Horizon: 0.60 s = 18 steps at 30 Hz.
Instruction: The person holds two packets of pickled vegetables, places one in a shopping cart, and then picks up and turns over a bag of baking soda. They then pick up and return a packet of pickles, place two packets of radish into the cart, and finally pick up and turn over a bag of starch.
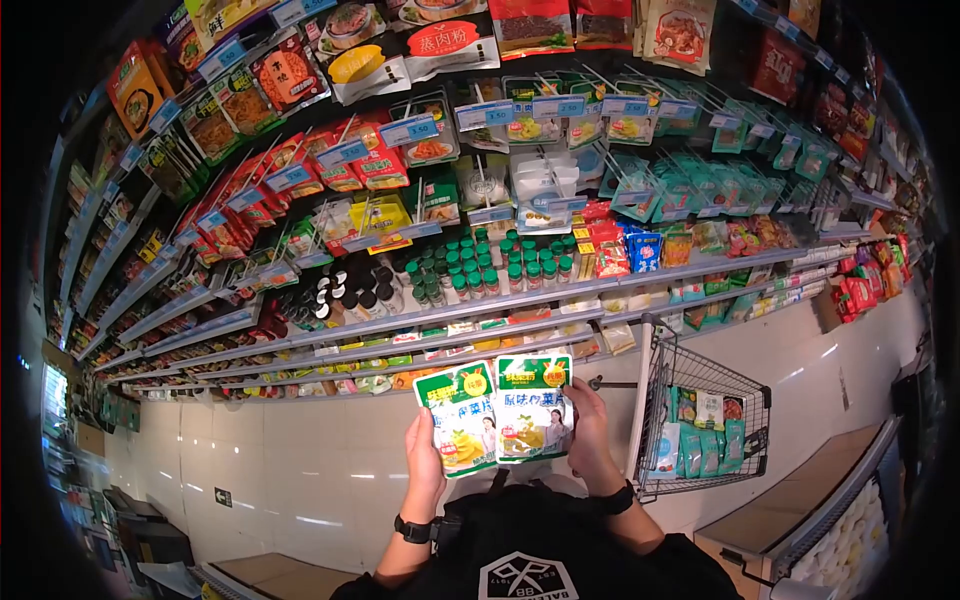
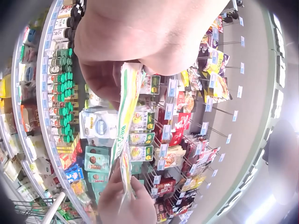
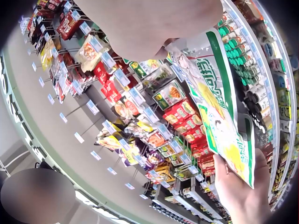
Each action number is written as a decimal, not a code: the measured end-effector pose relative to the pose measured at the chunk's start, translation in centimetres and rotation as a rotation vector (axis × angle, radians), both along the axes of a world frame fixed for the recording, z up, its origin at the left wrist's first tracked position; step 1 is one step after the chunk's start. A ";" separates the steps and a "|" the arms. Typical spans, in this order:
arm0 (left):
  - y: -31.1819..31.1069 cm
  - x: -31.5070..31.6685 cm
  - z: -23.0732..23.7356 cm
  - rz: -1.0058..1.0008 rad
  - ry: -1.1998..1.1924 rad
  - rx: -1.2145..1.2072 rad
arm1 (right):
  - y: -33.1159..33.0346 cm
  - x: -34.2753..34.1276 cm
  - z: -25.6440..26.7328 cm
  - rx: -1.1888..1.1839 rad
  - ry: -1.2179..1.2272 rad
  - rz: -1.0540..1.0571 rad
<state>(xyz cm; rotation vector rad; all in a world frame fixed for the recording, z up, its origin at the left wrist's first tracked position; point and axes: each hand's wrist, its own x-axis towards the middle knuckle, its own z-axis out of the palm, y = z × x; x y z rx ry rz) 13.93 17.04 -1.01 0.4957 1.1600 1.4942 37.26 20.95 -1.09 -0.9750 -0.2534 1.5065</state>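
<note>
Two flat green-and-white food packets are held side by side in front of the body in the head view, printed fronts facing up. My left hand (image 1: 424,462) grips the left packet (image 1: 462,425) by its outer edge, thumb on the front. On the other side, my right hand (image 1: 592,436) pinches the right packet (image 1: 536,412) at its outer edge. The packets' inner edges meet or overlap slightly. Seen edge-on in the left wrist view, the packets run between the left hand (image 2: 145,37) above and the right hand (image 2: 127,204) below.
Shelves ahead carry hanging packets, green-capped jars (image 1: 490,265) and blue-edged price tags (image 1: 408,130). At the right stands a wire shopping cart (image 1: 640,440) with several packets inside. A low display unit (image 1: 800,510) is at lower right, on a pale tiled floor (image 1: 290,450).
</note>
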 end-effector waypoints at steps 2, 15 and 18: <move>1.2 0.4 0.1 -0.004 0.003 0.003 | 1.1 0.4 0.5 -0.008 -0.032 0.038; 16.3 0.0 -2.5 -0.264 -0.087 0.017 | 10.0 0.3 0.0 0.137 -0.160 -0.016; 21.1 -0.5 -3.9 -0.355 -0.096 -0.004 | 13.5 -0.4 1.1 0.187 -0.176 -0.062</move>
